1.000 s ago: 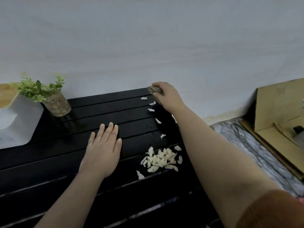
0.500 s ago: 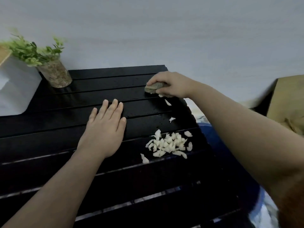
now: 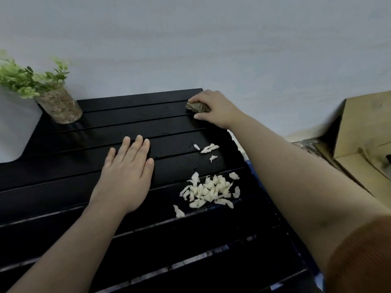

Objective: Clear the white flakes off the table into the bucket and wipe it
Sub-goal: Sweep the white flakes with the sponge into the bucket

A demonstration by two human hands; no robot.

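Observation:
A pile of white flakes (image 3: 209, 191) lies on the black slatted table (image 3: 127, 240) near its right edge, with a few loose flakes (image 3: 208, 150) further back. My right hand (image 3: 213, 108) is shut on a small brownish cloth (image 3: 195, 107), pressed on the table's far right corner. My left hand (image 3: 129, 172) rests flat, fingers together, on the table left of the pile. A sliver of blue bucket (image 3: 250, 169) shows beyond the table's right edge, mostly hidden by my right arm.
A glass pot with a green plant (image 3: 57, 104) stands at the back left. A white object (image 3: 14, 132) sits at the left edge. Cardboard boxes (image 3: 364, 134) stand on the floor at the right. A pale wall runs behind the table.
My right hand with the cloth swept a few loose flakes toward the pile, then moved back to the far right corner. My left hand stayed flat in place.

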